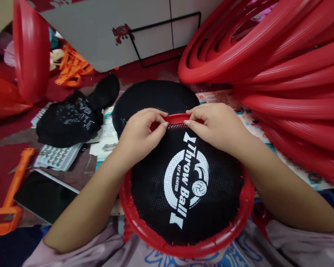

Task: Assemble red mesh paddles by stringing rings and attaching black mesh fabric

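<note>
A red plastic ring (183,246) rests on my lap with a black mesh disc (156,185) printed "Throw Ball" in white stretched across it. My left hand (140,131) pinches the mesh at the ring's far edge, fingers curled tight. My right hand (214,124) does the same beside it, thumb and fingers pressed on the mesh and red rim (176,118). The two hands almost touch at the top of the ring.
A tall stack of red rings (281,63) fills the right side. More black mesh discs (153,94) and a crumpled mesh pile (72,115) lie ahead. A calculator (55,157), a phone (41,196), an orange handle (11,193) and orange parts (72,68) sit left.
</note>
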Demonstrator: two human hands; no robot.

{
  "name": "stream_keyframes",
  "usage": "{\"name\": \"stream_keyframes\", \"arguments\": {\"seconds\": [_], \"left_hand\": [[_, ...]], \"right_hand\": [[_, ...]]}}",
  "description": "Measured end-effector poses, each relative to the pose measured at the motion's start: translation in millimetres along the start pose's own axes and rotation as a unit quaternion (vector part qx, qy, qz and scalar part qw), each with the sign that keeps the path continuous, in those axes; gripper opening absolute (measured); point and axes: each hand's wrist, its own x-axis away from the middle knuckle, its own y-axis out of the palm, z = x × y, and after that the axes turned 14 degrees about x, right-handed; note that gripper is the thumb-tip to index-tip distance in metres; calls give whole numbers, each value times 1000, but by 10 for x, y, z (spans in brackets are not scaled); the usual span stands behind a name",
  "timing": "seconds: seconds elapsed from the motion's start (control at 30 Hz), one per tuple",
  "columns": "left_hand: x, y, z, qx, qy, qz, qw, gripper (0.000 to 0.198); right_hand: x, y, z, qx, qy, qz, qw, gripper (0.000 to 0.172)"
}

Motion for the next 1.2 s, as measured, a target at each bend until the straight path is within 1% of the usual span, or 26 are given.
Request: {"name": "stream_keyframes", "arguments": {"seconds": [0.13,0.37,0.53,0.73,0.87,1.0,1.13,1.2], "left_hand": [[-8,10,-24,-4,-2,1,1000,12],[-23,4,-65,12,-17,-2,1000,13],[-35,14,-80,10,-21,8,1000,13],[-25,33,-84,11,-16,12,1000,15],[-14,42,-86,4,-1,18,1000,14],[-17,41,-95,2,10,13,1000,14],[-18,36,-101,-1,6,8,1000,13],[-14,24,-101,0,3,10,1000,14]], "right_hand": [[-18,19,-5,12,8,-4,1000,23],[-36,62,9,8,4,7,1000,22],[-60,72,11,6,7,-4,1000,23],[-74,79,1,21,20,-17,999,25],[-88,107,-7,33,29,-11,999,26],[-109,127,-31,45,41,-12,998,26],[-124,132,-18,36,14,-11,999,22],[-117,120,34,2,-10,-4,1000,19]]}}
